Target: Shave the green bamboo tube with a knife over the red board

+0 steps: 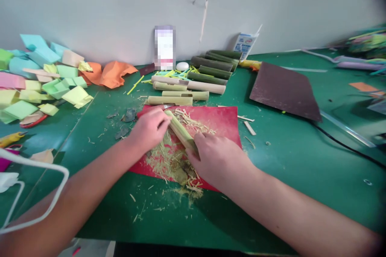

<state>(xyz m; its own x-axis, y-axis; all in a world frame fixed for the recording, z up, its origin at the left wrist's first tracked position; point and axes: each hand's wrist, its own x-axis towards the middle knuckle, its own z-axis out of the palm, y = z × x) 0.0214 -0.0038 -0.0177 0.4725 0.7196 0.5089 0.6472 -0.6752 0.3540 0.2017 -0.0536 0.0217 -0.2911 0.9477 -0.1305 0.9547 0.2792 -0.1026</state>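
Observation:
A pale green bamboo piece (pixel 180 129) slants over a red sheet (pixel 226 118), its near end toward me. My right hand (pixel 215 154) wraps round the near end, fingers over the top. At the far end, my left hand (pixel 155 126) is closed with its fingertips against the bamboo; its palm side is hidden. Pale shavings and dust (pixel 164 158) cover much of the sheet under both hands. Just beyond lie several cut bamboo pieces, among them a pale one (pixel 170 100) and a dark green one (pixel 215 72), some with notches.
Folded coloured papers (pixel 33 92) and orange paper (pixel 113 74) occupy the left. A phone (pixel 165 48) leans on the wall beside a white oval object (pixel 182 66). A brown sheet (pixel 285 90) and black cable (pixel 346 144) lie right. A white cable (pixel 64 184) loops at left.

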